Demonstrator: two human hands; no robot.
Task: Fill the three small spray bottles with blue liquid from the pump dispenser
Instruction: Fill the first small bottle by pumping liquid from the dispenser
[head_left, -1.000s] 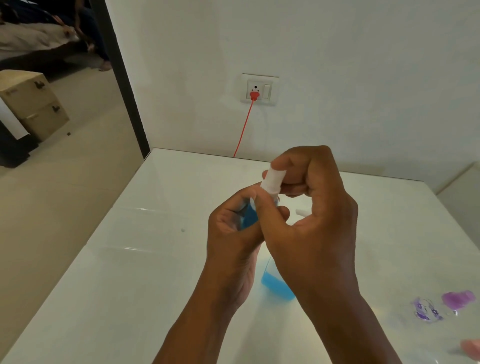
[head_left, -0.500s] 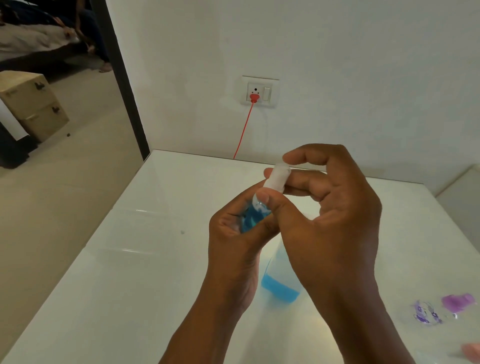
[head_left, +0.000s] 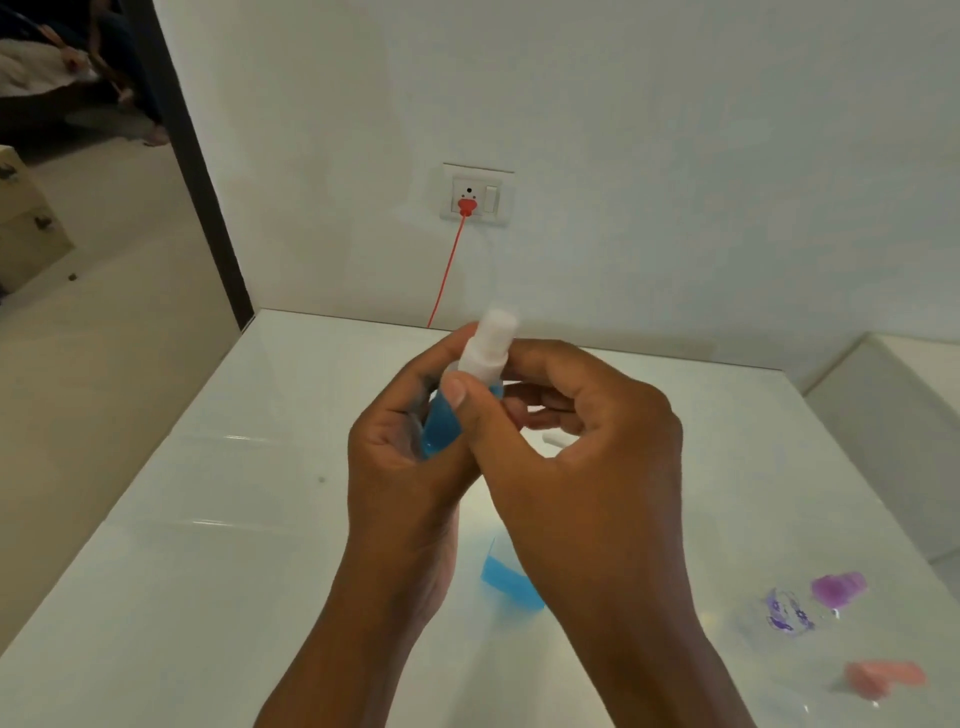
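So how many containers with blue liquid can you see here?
2. One small spray bottle held up in both hands, and another container with blue liquid on the table, mostly hidden behind the right wrist. More may be hidden.

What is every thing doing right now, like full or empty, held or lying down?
Small spray bottle: holds blue liquid, white spray top on it, held above the table.
Left hand: grips the bottle's body.
Right hand: pinches the spray top.
Blue container: on the table, mostly hidden.
Purple cap: lying loose.
Pink piece: lying loose, blurred.
Red plug: in the socket.
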